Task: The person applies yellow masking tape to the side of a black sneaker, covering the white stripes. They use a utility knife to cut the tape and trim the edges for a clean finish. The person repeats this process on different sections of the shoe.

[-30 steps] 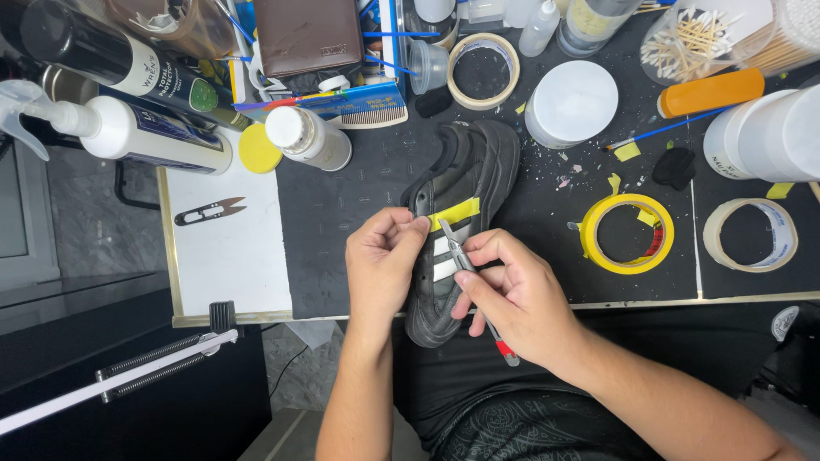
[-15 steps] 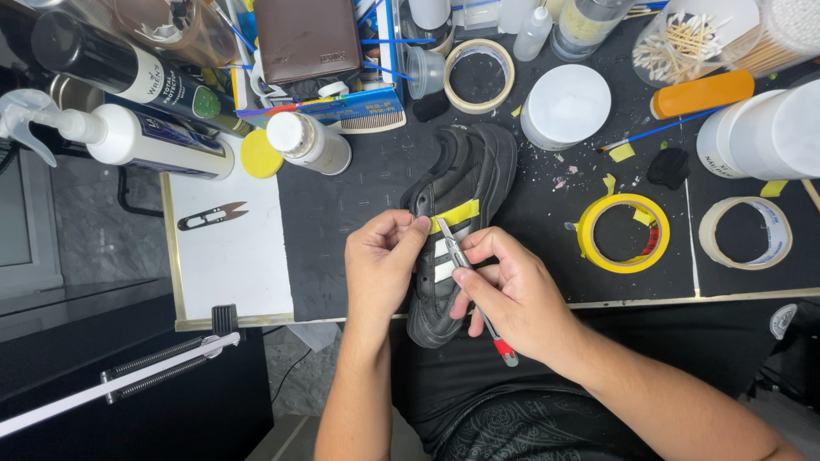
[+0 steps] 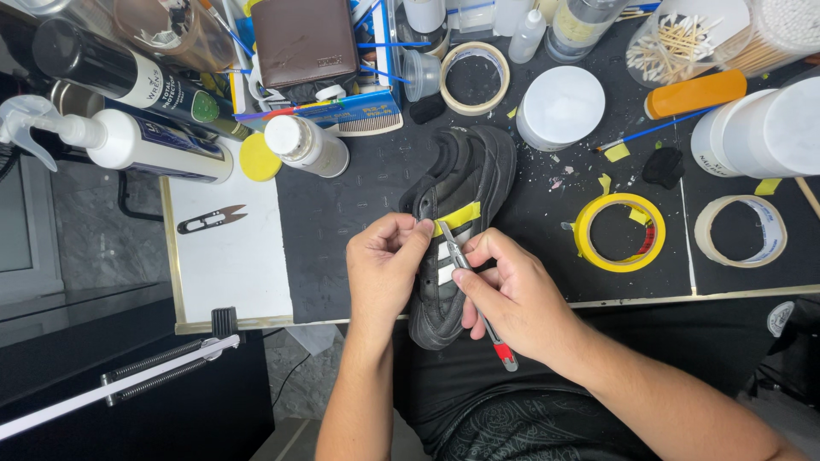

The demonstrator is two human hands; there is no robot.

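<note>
View: head camera, looking down at a cluttered black work mat [image 3: 342,213].
Change since the earlier pictures: slight. Both hands have stayed on the shoe; the blade tip now sits a little higher, at the lower edge of the yellow strip, and the left fingertips remain pinched at that strip's end.
Reading of the change: by my judgement the masking work on the shoe's side is in its fine stage, trimming or pressing tape along the stripes rather than laying fresh tape.
Shoe [image 3: 478,171]: black, with white side stripes, lying on the mat's near edge with one end overhanging toward the person's lap.
Tape strip [image 3: 461,217]: yellow, stuck slantwise across the shoe's side just above the white stripes.
Left hand [image 3: 384,269]: fingers curled nearly closed, thumb and forefinger tips pinched together at the strip's left end, the rest of the hand resting against the shoe.
Right hand [image 3: 517,299]: closed in a pen grip round the craft knife [image 3: 474,294], forefinger lying along its shaft; red butt end pokes out below the palm.
Nearby, right: yellow tape roll [image 3: 619,232], and a pale tape roll [image 3: 740,230] beside it, both apart from the hands.
Nearby, left: thread snips [image 3: 211,219] on a white sheet [image 3: 226,265], untouched.
Nearby, far side: white tub [image 3: 560,107].
</note>
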